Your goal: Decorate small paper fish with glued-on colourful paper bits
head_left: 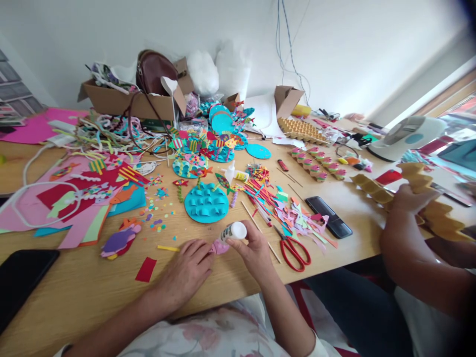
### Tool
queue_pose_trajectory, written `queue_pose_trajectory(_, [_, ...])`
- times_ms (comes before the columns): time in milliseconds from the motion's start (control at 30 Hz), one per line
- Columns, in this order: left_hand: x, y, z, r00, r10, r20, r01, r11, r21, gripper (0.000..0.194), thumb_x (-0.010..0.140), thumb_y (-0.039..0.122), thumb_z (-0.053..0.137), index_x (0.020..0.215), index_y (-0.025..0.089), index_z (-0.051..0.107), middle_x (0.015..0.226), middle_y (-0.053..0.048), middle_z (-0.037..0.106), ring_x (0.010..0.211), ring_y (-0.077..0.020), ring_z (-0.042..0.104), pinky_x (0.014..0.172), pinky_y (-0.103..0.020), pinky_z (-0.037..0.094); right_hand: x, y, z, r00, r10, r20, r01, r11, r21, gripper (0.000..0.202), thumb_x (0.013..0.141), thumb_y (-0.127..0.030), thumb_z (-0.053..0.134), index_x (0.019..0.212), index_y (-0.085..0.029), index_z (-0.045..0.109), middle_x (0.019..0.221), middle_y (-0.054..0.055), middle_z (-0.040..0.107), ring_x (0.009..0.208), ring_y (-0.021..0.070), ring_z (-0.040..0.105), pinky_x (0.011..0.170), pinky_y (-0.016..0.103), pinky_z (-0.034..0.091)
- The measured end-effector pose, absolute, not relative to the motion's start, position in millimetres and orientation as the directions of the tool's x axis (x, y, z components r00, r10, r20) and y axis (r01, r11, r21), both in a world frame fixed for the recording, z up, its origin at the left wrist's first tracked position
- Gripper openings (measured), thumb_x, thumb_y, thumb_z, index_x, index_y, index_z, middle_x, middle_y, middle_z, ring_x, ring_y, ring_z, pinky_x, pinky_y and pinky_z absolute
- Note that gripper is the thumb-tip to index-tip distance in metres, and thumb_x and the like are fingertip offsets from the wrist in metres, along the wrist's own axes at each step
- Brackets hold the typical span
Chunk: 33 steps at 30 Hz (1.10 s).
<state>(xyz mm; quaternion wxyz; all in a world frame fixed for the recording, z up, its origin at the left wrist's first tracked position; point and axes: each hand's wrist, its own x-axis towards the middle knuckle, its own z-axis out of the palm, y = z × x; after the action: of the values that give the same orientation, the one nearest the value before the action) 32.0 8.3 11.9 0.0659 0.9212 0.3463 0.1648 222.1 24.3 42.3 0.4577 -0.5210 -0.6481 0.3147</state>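
My right hand (253,248) is wrapped round a white glue bottle (233,232), which is tilted over a small pink paper piece (220,247) near the table's front edge. My left hand (191,270) lies on the table with its fingertips at the pink piece's left end; whether it pinches the piece is hard to tell. A red paper rectangle (146,269) and a yellow strip (168,248) lie to its left. Behind my hands sits a blue disc with curled strips (207,202). Red-handled scissors (295,252) and a wooden stick (273,245) are to the right.
A black phone (329,216) and paper scraps (301,220) lie at right. Another person's arm (405,238) reaches to yellow egg-carton pieces (374,191). Coloured paper sheets (70,198) and fish cutouts (119,242) cover the left. A cardboard box (122,103) stands behind.
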Motion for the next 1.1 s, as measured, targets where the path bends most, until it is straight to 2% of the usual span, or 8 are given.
queue_pose_trajectory(367, [33.3, 8.4, 14.0, 0.710, 0.666, 0.229, 0.621, -0.745, 0.242, 0.032, 0.077, 0.010, 0.058, 0.108, 0.016, 0.053, 0.110, -0.005, 0.058, 0.108, -0.0228, 0.045, 0.094, -0.041, 0.038, 226.7, 23.4, 45.2, -0.017, 0.963, 0.268, 0.394, 0.252, -0.884, 0.019, 0.073, -0.036, 0.065, 0.076, -0.019, 0.057, 0.070, 0.000, 0.057, 0.065, 0.0149, 0.052, 0.060, 0.025, 0.040])
queue_pose_trajectory(533, [32.7, 8.1, 11.3, 0.709, 0.656, 0.260, 0.616, -0.755, 0.224, 0.031, 0.078, 0.011, 0.056, 0.108, 0.016, 0.054, 0.111, -0.005, 0.058, 0.110, -0.0233, 0.044, 0.095, -0.041, 0.037, 220.8, 21.6, 45.0, -0.049, 0.963, 0.265, 0.373, 0.264, -0.889, 0.020, 0.074, -0.037, 0.064, 0.078, -0.019, 0.056, 0.070, 0.000, 0.057, 0.064, 0.0145, 0.052, 0.059, 0.025, 0.040])
queue_pose_trajectory(700, [31.5, 8.6, 9.1, 0.721, 0.640, 0.266, 0.599, -0.768, 0.224, 0.032, 0.079, 0.012, 0.055, 0.111, 0.017, 0.053, 0.111, -0.003, 0.059, 0.110, -0.0222, 0.044, 0.096, -0.040, 0.035, 219.4, 23.2, 42.9, -0.045, 0.955, 0.293, 0.403, 0.286, -0.869, 0.020, 0.073, -0.038, 0.064, 0.073, -0.019, 0.055, 0.064, -0.002, 0.053, 0.060, 0.0132, 0.049, 0.056, 0.024, 0.038])
queue_pose_trajectory(933, [32.0, 9.1, 7.4, 0.719, 0.631, 0.290, 0.595, -0.776, 0.210, 0.031, 0.079, 0.012, 0.055, 0.110, 0.017, 0.053, 0.114, -0.003, 0.059, 0.111, -0.0212, 0.044, 0.096, -0.039, 0.034, 231.4, 21.9, 45.1, -0.054, 0.957, 0.286, 0.447, 0.279, -0.850, 0.017, 0.074, -0.033, 0.063, 0.077, -0.019, 0.055, 0.069, -0.001, 0.057, 0.063, 0.0138, 0.051, 0.058, 0.024, 0.039])
queue_pose_trajectory(1100, [31.8, 9.4, 6.3, 0.721, 0.632, 0.285, 0.596, -0.775, 0.210, 0.032, 0.079, 0.012, 0.056, 0.110, 0.016, 0.053, 0.114, -0.003, 0.059, 0.110, -0.0216, 0.045, 0.095, -0.040, 0.035, 237.7, 19.7, 42.4, 0.005, 0.964, 0.267, 0.427, 0.239, -0.872, 0.015, 0.075, -0.032, 0.063, 0.078, -0.019, 0.056, 0.072, 0.000, 0.058, 0.067, 0.0145, 0.054, 0.060, 0.025, 0.041])
